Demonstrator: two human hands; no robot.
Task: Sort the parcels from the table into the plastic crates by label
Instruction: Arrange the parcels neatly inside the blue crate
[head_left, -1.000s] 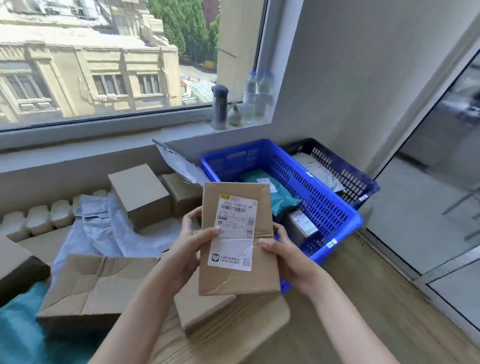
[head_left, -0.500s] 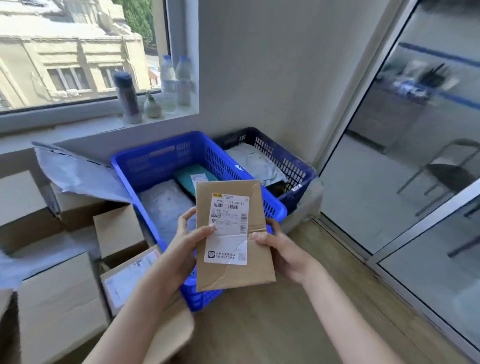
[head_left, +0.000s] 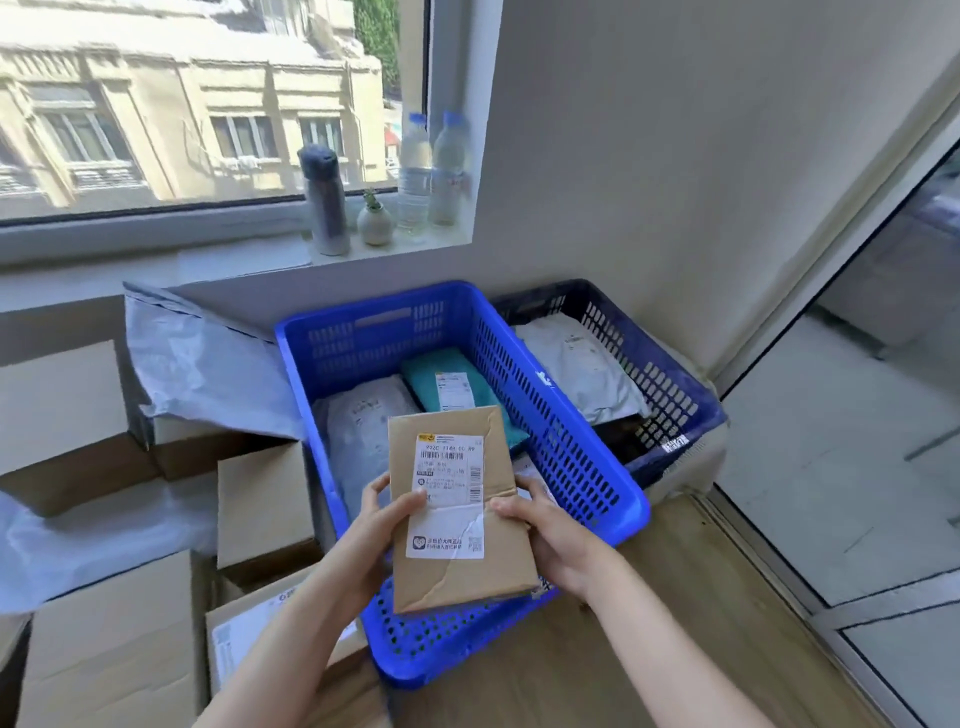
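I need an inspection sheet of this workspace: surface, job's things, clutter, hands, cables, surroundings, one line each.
Surface: wooden table.
Job's things: brown parcel held above bright blue crate, which holds teal parcel and grey bag; dark blue crate beside it holds white bag.
Clutter: cardboard boxes and grey mailer bags at left.
Hands: left hand and right hand grip the parcel's sides.
Cables: nothing seen.
Surroundings: flask, plant pot, water bottles on windowsill; glass door at right.

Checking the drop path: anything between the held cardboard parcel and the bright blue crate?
Nothing visible. The left hand and right hand hold the parcel over the crate, whose top is open; a grey bag and teal packet lie inside.
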